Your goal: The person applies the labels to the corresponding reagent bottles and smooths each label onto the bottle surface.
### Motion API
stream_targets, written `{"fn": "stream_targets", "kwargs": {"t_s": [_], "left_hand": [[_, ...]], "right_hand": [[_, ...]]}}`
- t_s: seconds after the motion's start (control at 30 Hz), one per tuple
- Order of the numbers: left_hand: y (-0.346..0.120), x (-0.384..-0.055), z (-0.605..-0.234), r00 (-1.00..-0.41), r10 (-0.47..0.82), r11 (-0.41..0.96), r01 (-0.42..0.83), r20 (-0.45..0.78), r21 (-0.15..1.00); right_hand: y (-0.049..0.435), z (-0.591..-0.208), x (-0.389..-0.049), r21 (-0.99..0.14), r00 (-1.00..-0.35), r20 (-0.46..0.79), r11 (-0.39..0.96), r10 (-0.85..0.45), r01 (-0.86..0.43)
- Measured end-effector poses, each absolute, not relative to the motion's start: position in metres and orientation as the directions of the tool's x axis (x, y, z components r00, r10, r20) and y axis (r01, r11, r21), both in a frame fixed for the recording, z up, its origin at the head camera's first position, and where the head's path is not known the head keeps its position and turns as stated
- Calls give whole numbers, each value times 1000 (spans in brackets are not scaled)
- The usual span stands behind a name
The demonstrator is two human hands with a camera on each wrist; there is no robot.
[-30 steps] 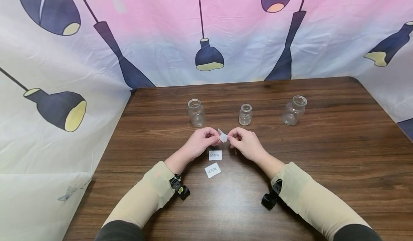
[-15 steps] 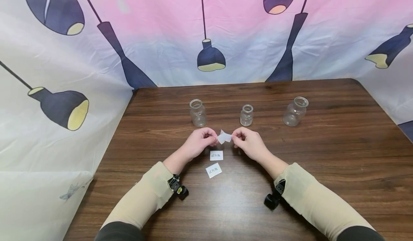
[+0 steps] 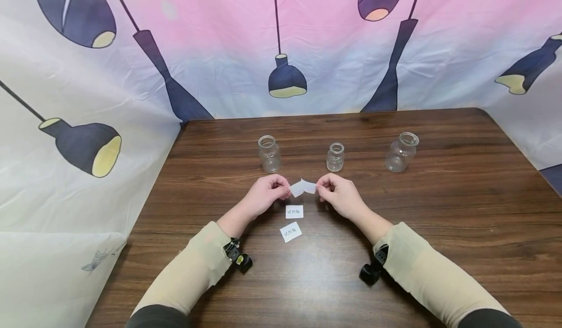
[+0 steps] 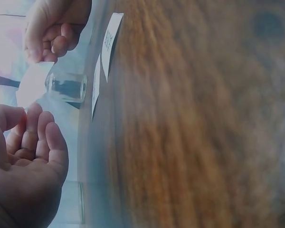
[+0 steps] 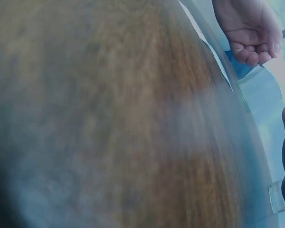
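Dark wood-grain table (image 3: 316, 279), round glass jars (image 3: 335, 160) at the far side; left hand (image 3: 263, 194), right hand (image 3: 342, 196) pinching opposite ends of bent white paper (image 3: 298, 188)!

Three jars stand in a row towards the back of the surface (image 3: 325, 279), well apart: the left jar (image 3: 270, 157), the middle jar (image 3: 335, 158) and the right jar (image 3: 400, 154). A cloth (image 3: 333, 81) hangs behind them. The left hand (image 3: 262, 194) is in front of the left jar and the right hand (image 3: 340, 194) in front of the middle one, with a paper (image 3: 298, 188) held between these hands above the surface. On the near side of the paper lies the far card (image 3: 294, 212); before that, slightly left, is the near card (image 3: 291, 232), set at an angle.
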State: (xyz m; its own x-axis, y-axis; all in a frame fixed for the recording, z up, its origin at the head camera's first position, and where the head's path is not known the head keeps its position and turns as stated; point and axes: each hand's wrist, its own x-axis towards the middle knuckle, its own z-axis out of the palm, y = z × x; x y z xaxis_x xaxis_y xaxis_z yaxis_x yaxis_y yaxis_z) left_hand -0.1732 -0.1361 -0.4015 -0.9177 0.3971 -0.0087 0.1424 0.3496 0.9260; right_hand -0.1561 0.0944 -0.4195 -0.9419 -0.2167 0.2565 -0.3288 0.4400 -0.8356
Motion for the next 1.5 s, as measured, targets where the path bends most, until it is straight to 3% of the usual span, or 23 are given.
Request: {"fn": "stream_targets", "kwargs": {"t_s": [0.5, 1.5], "left_hand": [[-141, -170, -391, -927, 374, 363, 117, -30, 924], [-183, -174, -405, -953, 286, 463, 42, -104, 885]], "right_hand": [[98, -419, -157, -829, -943, 258, 454, -207, -327], [100, -422, -160, -841, -948, 254, 439, -193, -315]]}}
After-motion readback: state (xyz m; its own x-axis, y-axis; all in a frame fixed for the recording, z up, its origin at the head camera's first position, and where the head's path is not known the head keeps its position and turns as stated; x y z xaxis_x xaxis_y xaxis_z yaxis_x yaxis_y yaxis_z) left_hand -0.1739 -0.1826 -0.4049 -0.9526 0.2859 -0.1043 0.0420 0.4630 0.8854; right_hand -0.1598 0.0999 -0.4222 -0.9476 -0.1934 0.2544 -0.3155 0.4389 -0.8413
